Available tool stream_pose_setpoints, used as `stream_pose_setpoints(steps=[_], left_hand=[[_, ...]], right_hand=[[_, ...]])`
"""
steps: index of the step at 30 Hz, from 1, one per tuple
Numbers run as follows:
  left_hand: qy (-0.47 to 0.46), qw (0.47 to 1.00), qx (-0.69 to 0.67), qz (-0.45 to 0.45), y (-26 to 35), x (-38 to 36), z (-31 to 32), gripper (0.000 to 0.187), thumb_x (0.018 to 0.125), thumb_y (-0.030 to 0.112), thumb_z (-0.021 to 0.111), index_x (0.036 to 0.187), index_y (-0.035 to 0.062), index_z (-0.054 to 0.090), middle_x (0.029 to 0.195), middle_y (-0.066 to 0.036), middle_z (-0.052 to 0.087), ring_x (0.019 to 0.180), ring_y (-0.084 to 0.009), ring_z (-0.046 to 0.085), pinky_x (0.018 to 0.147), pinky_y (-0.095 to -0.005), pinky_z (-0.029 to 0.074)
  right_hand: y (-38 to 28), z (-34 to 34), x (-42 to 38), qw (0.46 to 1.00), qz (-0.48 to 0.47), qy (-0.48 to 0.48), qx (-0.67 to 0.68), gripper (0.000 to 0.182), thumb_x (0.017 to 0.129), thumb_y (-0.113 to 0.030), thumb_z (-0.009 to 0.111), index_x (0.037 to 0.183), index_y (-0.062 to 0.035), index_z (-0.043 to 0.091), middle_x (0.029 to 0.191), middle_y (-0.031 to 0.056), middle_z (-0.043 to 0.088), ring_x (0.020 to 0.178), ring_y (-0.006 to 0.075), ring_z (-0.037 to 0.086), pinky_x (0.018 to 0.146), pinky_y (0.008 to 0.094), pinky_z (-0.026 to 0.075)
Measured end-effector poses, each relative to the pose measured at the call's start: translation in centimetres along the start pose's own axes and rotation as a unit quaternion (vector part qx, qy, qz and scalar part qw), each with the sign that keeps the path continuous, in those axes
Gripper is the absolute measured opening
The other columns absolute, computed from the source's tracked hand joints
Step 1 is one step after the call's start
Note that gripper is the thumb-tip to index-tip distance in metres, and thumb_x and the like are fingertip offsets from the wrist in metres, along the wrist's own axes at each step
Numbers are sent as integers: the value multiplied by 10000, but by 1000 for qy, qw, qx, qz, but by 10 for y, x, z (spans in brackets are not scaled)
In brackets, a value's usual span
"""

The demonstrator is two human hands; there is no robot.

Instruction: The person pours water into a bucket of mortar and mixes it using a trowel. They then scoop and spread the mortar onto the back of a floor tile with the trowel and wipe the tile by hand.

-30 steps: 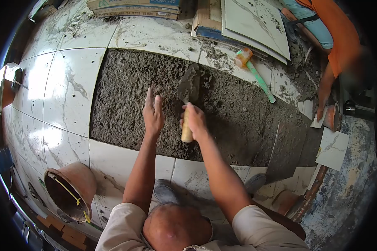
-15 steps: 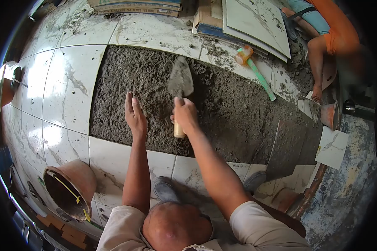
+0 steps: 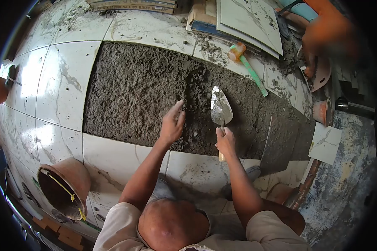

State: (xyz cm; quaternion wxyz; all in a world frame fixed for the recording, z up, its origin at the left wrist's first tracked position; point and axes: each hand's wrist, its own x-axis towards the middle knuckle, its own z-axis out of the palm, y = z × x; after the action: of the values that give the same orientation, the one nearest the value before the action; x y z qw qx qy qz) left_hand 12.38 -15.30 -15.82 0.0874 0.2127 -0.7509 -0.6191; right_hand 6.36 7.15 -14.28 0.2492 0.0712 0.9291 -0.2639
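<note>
My right hand (image 3: 225,141) is wrapped tight around the handle of the trowel (image 3: 220,112), blade pointing to twelve o'clock on the wet mortar bed (image 3: 146,92). My left hand (image 3: 171,125) lies flat, fingers spread, holding nothing, at nine o'clock of the blade. The mortar is spread but looks rough (no tile laid on it yet), so leveling remains.
</note>
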Motion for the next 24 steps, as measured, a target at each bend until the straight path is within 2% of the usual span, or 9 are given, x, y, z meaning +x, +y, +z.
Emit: stream_pose_setpoints(steps=[1,2,4,5,9,11,16,20,24], left_hand=[[-22,1000,4,7,6,3,11,385,933,122,513,1275,-56,493,1314,-246,503,1276,-339,449,1073,-376,344],[-37,999,14,27,2,8,23,411,929,127,517,1291,-60,467,1319,-254,492,1292,-351,424,1085,-388,328],[-68,996,30,49,-8,17,45,496,937,150,503,1355,-77,364,1396,-280,389,1347,-375,329,1117,-397,272],[-68,996,32,51,-11,21,54,496,937,150,503,1355,-77,364,1396,-280,389,1347,-375,329,1117,-397,272],[-70,993,91,31,-25,32,78,606,957,227,487,1402,-102,241,1461,-305,248,1395,-388,205,1148,-390,196],[-76,993,89,10,-26,32,83,674,958,285,485,1412,-117,190,1470,-321,207,1406,-394,162,1159,-388,165],[-74,994,73,-16,-16,31,78,694,961,332,477,1417,-106,193,1477,-308,209,1405,-396,167,1158,-393,164],[2,999,49,12,15,36,54,691,957,335,494,1423,-89,209,1472,-307,233,1404,-387,189,1148,-384,175],[76,992,-98,-7,54,71,-7,647,954,312,496,1409,-78,254,1443,-320,282,1386,-409,226,1142,-404,173]], right_hand=[[0,1,-1,998,-47,26,-25,353,908,-334,565,937,17,560,747,162,608,622,315,641,517,389,502],[1,3,-3,998,-47,27,-24,353,908,-334,565,937,17,560,747,162,608,622,315,641,517,389,502],[-24,6,-16,996,-61,17,-62,374,903,-344,562,960,26,567,876,249,629,822,438,619,679,465,499],[-48,0,-28,997,-5,-22,-70,367,906,-346,549,979,12,578,963,281,614,936,468,570,771,493,461],[-43,16,-42,996,-16,-45,-70,391,902,-362,521,965,18,588,982,290,622,967,476,571,810,502,472],[-28,29,-39,995,-42,-63,-58,357,916,-337,529,963,13,579,808,217,640,722,358,665,645,431,501],[-48,2,-43,982,17,-159,103,349,896,-333,556,853,13,562,634,104,581,490,206,635,470,328,472],[-76,-15,-52,983,4,-168,76,339,895,-328,548,850,8,566,670,134,610,518,234,646,516,358,488],[-120,13,-32,984,-132,-112,41,355,902,-342,538,953,8,569,861,276,620,874,462,581,722,505,466]])
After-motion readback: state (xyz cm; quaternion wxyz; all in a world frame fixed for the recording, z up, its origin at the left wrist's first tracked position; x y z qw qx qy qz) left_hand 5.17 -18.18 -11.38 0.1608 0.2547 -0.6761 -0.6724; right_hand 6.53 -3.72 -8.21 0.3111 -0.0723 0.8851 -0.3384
